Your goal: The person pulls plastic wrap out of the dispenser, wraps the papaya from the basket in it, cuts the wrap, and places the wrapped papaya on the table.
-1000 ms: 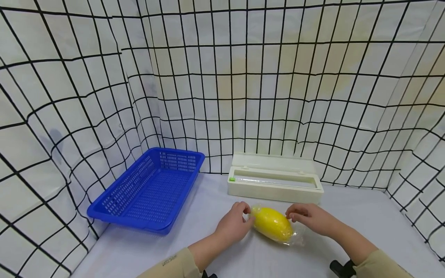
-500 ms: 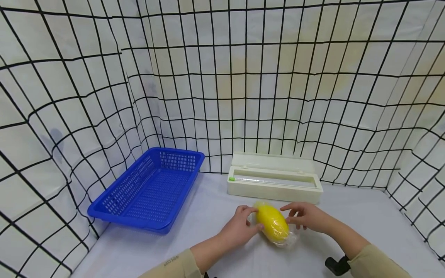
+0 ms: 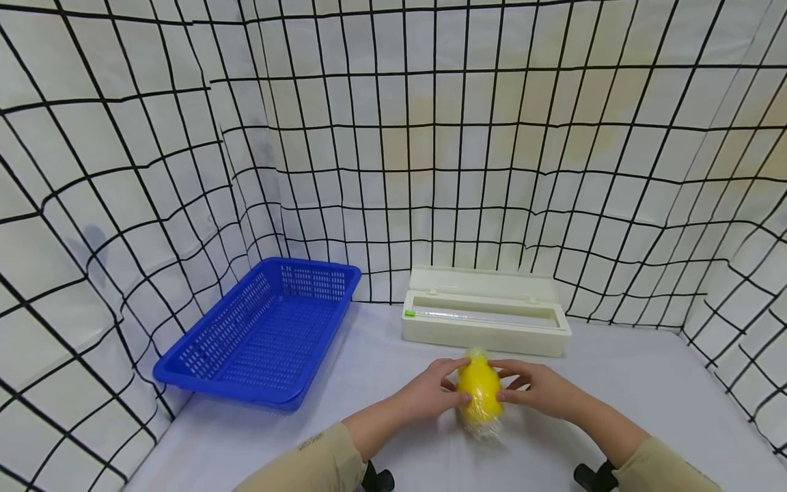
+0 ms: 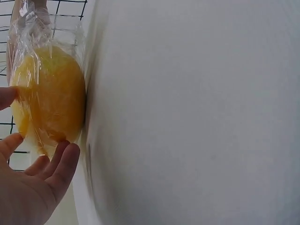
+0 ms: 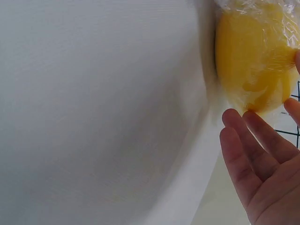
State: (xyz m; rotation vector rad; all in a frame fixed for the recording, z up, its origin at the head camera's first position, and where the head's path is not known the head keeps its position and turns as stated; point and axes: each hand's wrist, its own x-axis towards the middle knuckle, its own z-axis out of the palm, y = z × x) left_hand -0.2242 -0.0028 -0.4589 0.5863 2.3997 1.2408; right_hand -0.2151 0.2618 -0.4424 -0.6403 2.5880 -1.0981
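A smooth yellow oval fruit (image 3: 481, 386), shaped like a lemon or mango, lies on the white cloth, wrapped in clear cling film. Crumpled film gathers at its near end. My left hand (image 3: 430, 391) holds its left side between thumb and fingers. From the right, my right hand (image 3: 537, 388) holds the opposite side in the same way. In the left wrist view, fingertips touch the wrapped fruit (image 4: 61, 93) through the film. The right wrist view has fingers at the base of the fruit (image 5: 253, 56), with the thumb partly cut off at the frame edge.
Behind the hands stands a long cream cling film dispenser (image 3: 486, 335), its lid raised and a film roll inside. To the left is a blue perforated plastic basket (image 3: 353, 273). Black wire mesh (image 3: 430, 171) over white sheeting encloses the back and sides.
The fruit has turned from slanting to pointing away from me. Both hands have closed in on it, the right hand moving left from beside it to hold it.
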